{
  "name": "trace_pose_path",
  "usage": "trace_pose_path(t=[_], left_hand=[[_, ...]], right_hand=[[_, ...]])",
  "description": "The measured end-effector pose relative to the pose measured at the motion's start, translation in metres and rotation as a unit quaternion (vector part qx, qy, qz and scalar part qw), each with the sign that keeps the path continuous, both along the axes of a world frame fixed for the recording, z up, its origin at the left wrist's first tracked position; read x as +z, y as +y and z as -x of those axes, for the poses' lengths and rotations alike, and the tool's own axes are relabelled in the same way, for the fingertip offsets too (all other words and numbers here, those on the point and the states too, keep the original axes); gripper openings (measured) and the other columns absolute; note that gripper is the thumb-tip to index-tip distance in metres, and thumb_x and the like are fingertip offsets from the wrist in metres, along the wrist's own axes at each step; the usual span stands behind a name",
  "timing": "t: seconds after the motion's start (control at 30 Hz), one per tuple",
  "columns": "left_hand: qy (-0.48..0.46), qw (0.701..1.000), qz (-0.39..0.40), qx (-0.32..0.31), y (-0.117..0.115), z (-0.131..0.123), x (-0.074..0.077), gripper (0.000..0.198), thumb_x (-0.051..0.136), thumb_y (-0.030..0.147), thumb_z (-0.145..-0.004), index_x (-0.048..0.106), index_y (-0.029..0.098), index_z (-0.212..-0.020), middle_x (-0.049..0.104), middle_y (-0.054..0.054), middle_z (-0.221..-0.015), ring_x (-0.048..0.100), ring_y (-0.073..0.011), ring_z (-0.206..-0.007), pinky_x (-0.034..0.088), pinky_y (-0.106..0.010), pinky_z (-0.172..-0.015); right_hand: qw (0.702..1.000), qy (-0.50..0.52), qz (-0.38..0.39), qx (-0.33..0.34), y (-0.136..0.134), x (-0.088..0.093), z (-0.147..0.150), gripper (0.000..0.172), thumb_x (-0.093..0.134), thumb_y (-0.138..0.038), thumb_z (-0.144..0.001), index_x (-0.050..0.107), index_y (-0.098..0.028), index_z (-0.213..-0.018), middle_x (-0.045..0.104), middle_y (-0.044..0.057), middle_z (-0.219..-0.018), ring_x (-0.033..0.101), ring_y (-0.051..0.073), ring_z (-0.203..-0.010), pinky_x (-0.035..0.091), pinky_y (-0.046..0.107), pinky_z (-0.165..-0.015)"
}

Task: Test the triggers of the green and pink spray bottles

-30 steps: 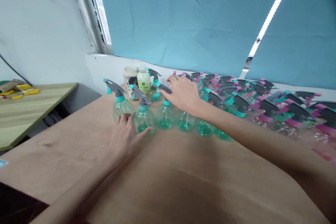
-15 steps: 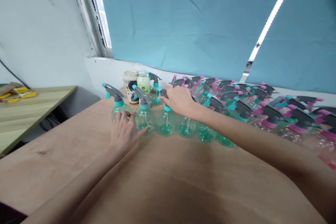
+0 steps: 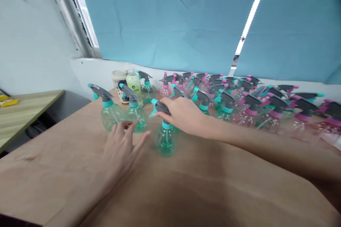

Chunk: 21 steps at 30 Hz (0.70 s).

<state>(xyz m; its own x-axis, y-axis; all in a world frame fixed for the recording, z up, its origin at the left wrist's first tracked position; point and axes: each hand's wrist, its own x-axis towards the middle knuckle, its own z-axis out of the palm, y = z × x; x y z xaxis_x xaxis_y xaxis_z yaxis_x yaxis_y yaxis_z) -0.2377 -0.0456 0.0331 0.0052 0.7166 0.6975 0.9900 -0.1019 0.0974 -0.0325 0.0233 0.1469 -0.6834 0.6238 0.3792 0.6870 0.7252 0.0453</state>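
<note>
My right hand (image 3: 182,113) is wrapped round the grey and turquoise trigger head of a green spray bottle (image 3: 165,142). That bottle stands forward of the row, close to me, with a little green showing low in its clear round body. My left hand (image 3: 121,150) is slightly blurred, its fingers apart and nothing visible in them. Just beyond its fingertips are two more green spray bottles, one at the left end (image 3: 110,115) and one beside it (image 3: 138,117). Part of another green bottle is hidden behind my right hand.
Many spray bottles with pink (image 3: 250,111) or turquoise (image 3: 227,109) collars crowd the back right of the wooden table (image 3: 186,191). A paper cup (image 3: 121,81), a pale green drink bottle (image 3: 134,84) and another sprayer (image 3: 147,90) stand behind. A second table (image 3: 32,108) is at left.
My right hand has pulled the gripped spray bottle out of the row toward me. My left hand has drawn back a little from the end bottle. The view has shifted to the right.
</note>
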Motion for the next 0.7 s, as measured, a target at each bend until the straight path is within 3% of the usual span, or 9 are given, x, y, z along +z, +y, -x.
trace_pose_path(t=[0.1,0.23,0.43,0.57,0.7], left_hand=[[-0.061,0.989,0.084,-0.102,-0.018,-0.033,-0.005,0.054,0.042,0.059,-0.094,0.040,0.025,-0.137,0.050,-0.009,-0.124,0.052,-0.0305,-0.115,0.041,-0.046,-0.097],[-0.110,0.968,0.163,-0.153,-0.026,-0.080,-0.013,0.075,0.057,0.060,-0.084,0.026,0.026,-0.143,0.047,-0.011,-0.136,0.046,-0.0352,-0.125,0.037,-0.052,-0.101],[-0.156,0.932,0.220,-0.243,-0.027,-0.139,-0.016,0.084,0.069,0.053,-0.079,0.020,0.031,-0.144,0.055,-0.011,-0.129,0.054,-0.0355,-0.117,0.043,-0.055,-0.095],[-0.166,0.912,0.230,-0.295,-0.028,-0.172,-0.017,0.083,0.070,0.049,-0.080,0.020,0.029,-0.144,0.045,-0.012,-0.141,0.043,-0.0357,-0.129,0.038,-0.055,-0.101],[-0.198,0.886,0.254,-0.335,-0.022,-0.198,-0.021,0.083,0.069,0.047,-0.081,0.019,0.029,-0.145,0.038,-0.012,-0.147,0.036,-0.0352,-0.134,0.034,-0.056,-0.105]], right_hand=[[1.000,0.009,0.009,-0.005,-0.015,-0.001,-0.021,0.034,0.046,-0.043,-0.094,0.059,-0.015,-0.108,0.070,0.008,-0.077,0.064,0.022,-0.064,0.024,0.029,-0.048],[1.000,0.020,0.014,0.000,-0.034,-0.001,-0.053,0.033,0.045,-0.041,-0.094,0.059,-0.015,-0.109,0.069,0.006,-0.074,0.061,0.020,-0.061,0.022,0.029,-0.047],[0.999,0.022,0.033,-0.017,-0.054,-0.003,-0.105,0.031,0.044,-0.042,-0.094,0.061,-0.015,-0.095,0.066,0.004,-0.069,0.055,0.017,-0.057,0.022,0.028,-0.048],[0.983,0.108,0.147,0.023,-0.058,-0.004,-0.149,0.043,0.040,-0.055,-0.093,0.058,-0.018,-0.084,0.063,0.001,-0.069,0.053,0.013,-0.058,0.031,0.026,-0.051],[0.931,0.183,0.298,0.105,-0.058,-0.015,-0.197,0.041,0.045,-0.056,-0.090,0.060,-0.020,-0.103,0.068,0.004,-0.094,0.063,0.017,-0.078,0.045,0.027,-0.062]])
